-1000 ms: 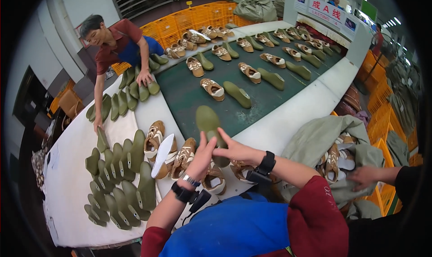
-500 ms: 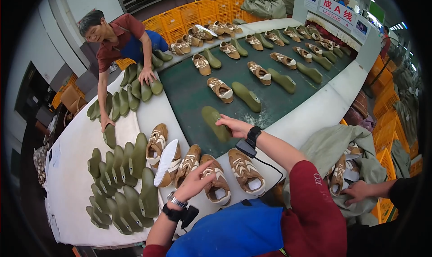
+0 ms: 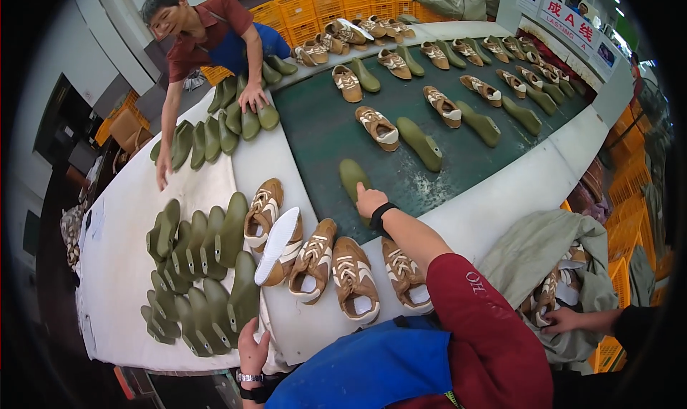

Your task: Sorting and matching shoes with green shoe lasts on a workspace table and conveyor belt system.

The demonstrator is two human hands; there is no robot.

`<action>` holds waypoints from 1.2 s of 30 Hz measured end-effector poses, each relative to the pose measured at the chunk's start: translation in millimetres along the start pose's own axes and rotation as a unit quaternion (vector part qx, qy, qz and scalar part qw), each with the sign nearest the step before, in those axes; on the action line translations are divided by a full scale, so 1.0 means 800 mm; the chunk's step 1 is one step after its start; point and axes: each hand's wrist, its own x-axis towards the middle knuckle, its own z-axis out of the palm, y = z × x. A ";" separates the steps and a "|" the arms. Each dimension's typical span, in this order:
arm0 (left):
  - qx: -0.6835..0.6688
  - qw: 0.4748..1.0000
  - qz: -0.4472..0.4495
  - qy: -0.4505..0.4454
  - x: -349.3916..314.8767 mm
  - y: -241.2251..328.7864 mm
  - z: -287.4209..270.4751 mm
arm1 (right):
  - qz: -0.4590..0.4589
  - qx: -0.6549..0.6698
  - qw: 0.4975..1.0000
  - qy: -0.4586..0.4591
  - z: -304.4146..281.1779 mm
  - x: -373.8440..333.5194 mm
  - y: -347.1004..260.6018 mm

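The fingers [image 3: 362, 188] of the right hand [image 3: 371, 203] close over the near part of an olive-green, smooth, foot-shaped last [image 3: 352, 171], pinching it; in the head view this last is over the flat dark green belt [image 3: 311, 162], and whether it rests there or hangs just above cannot be told. The left hand [image 3: 252, 349] is low, its thumb parted from the fingers, right beside the nearest olive-green standing last [image 3: 244, 291] on the white cloth [image 3: 136, 216]; contact is unclear. Between the hands are brown sneakers with white stripes and laces [image 3: 356, 284]. For good handling, a firm hold on both sides of the smooth surface seems wise, with its length parallel to the neighbouring belt last [image 3: 419, 144] and clear of it; the left fingers would best take one standing last without jostling others.
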 end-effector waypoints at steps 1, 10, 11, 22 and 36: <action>-0.001 1.000 -0.003 0.003 -0.008 -0.011 0.004 | -0.004 -0.001 1.000 0.000 -0.002 0.000 0.003; 0.040 0.999 -0.024 0.027 -0.026 -0.075 0.057 | -0.008 -0.001 1.000 -0.027 -0.010 -0.016 0.026; 0.072 0.995 -0.015 0.067 -0.027 -0.077 0.056 | -0.017 0.003 0.999 -0.039 -0.013 -0.017 0.022; 0.202 0.957 -0.023 0.205 0.038 -0.121 0.004 | -0.213 -0.054 0.975 -0.039 -0.093 -0.060 0.058; -0.018 0.939 -0.155 0.307 0.047 -0.074 -0.134 | -0.176 -0.016 0.972 -0.152 -0.029 -0.288 0.119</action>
